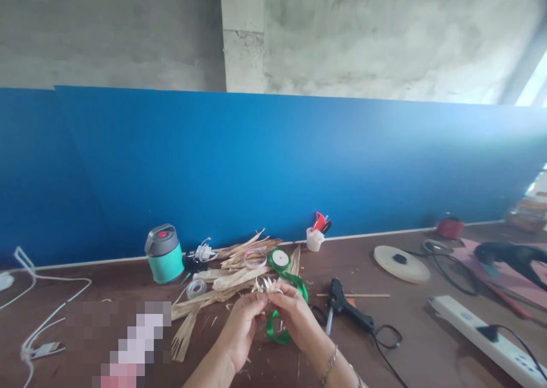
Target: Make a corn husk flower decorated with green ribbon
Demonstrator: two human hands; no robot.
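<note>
My left hand point(243, 326) and my right hand point(294, 314) meet over the brown table, fingers pinched together on a small bunch of pale dried leaf strips point(267, 286) whose tips fan out above the fingers. A green ribbon point(280, 334) loops under my right hand and runs back to its spool point(280, 258). More dried leaves point(233, 277) lie in a heap just behind the hands.
A teal jug point(164, 255), tape rolls point(196, 288), a white cup of tools point(315, 237), a black glue gun point(348, 308) with cord, a thin stick point(354, 295), a round white lid point(400, 262), a power strip point(487, 337) and white cables point(43, 319) lie on the table before a blue wall.
</note>
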